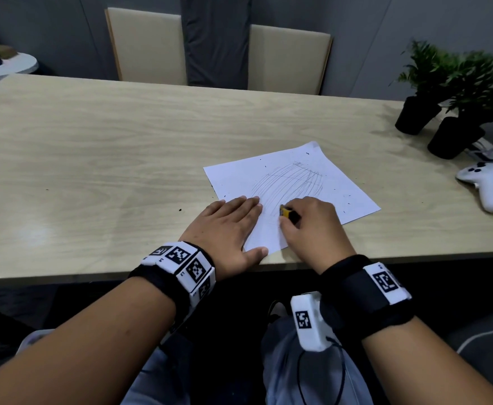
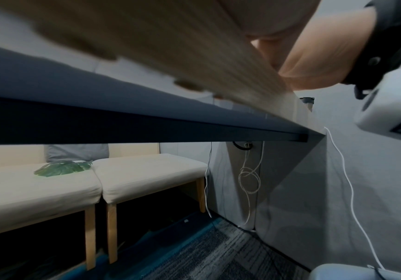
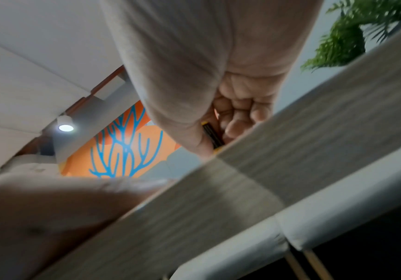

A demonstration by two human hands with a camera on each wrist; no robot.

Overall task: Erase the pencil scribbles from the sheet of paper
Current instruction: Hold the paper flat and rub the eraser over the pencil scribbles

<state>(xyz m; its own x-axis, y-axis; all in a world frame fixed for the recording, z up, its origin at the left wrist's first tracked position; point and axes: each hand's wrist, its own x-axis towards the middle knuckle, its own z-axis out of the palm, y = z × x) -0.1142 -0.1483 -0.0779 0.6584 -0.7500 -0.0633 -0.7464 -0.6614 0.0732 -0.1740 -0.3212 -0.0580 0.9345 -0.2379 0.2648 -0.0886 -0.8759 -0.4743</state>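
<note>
I see a light wood table (image 1: 93,147) running across the head view, two beige chair backs (image 1: 148,45) behind it. Sheet of paper (image 1: 353,200) lies near the front edge, right of centre, with pencil scribbles (image 1: 289,182) at its middle and dark crumbs scattered around. Two potted ferns (image 1: 432,83) in black pots sit far right, a white game controller (image 1: 485,185) beside them. No readable brand or text; the wrist bands (image 1: 187,267) carry only black-and-white square marker codes. My left hand (image 1: 227,226) lies flat, fingers straight and together, pressing the sheet's near-left corner. My right hand (image 1: 312,226) is curled, thumb and fingers pinching a small yellow-and-black eraser (image 1: 286,212) against the paper at the lower edge of the scribbles. Right wrist view shows the eraser (image 3: 210,136) in the pinch, blurred.
</note>
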